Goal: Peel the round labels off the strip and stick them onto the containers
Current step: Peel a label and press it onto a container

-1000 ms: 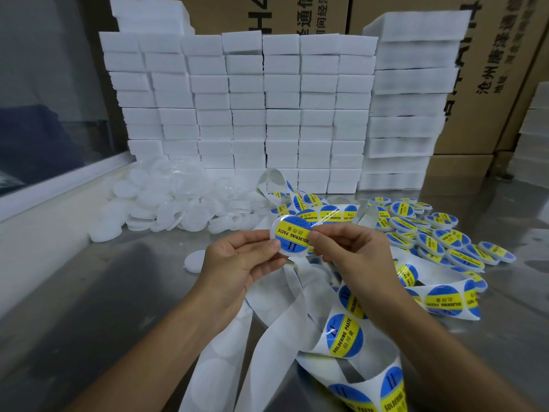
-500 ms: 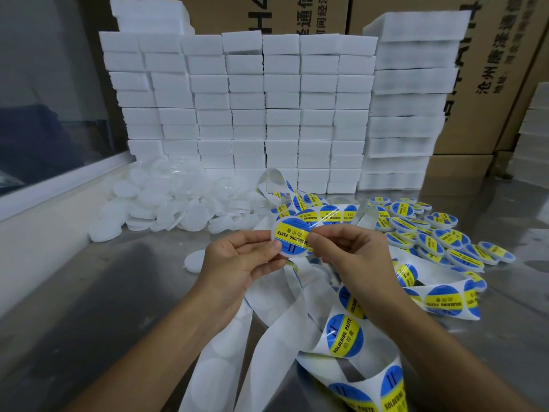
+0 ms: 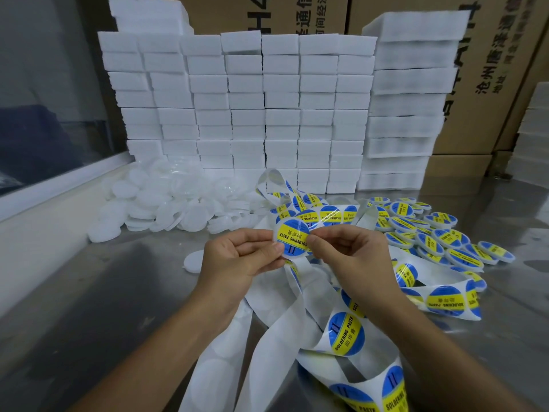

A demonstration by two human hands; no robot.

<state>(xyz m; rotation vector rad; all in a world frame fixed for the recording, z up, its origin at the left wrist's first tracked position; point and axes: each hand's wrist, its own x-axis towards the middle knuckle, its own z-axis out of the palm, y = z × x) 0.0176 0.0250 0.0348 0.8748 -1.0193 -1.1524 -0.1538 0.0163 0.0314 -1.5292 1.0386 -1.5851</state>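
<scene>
Held up over the steel table [image 3: 89, 307], between both hands: one small round container [image 3: 292, 240], face to the camera, a blue-and-yellow "SOLDERING PASTE" label across its front. Left hand [image 3: 237, 263] curled at the container's left edge, thumb and fingertips pinching the rim. Right hand [image 3: 350, 257] curled at the right edge, fingertips on the rim or on the label's border — hard to say which, with the fingers covering that side. Probably pressing the label down flat, though a last bit of smoothing cannot be told from simple holding.

Below the wrists, looping over the table: the backing strip [image 3: 267, 346], with more labels on its right-hand stretch and bare circles on the left-hand stretch. To the right, a spread of labelled containers [image 3: 439, 233]. To the left, a heap of plain white containers [image 3: 166, 203], waiting against a wall of white foam blocks [image 3: 267, 114].

Handling, as a guess: light, shallow, fairly stiff plastic, slick at the rim — best taken by the edges, as here, keeping fingers off the face. Label thin, floppy and tacky; apt to fold on itself or trap a crease, so best lifted by one edge and rolled down from one side.
</scene>
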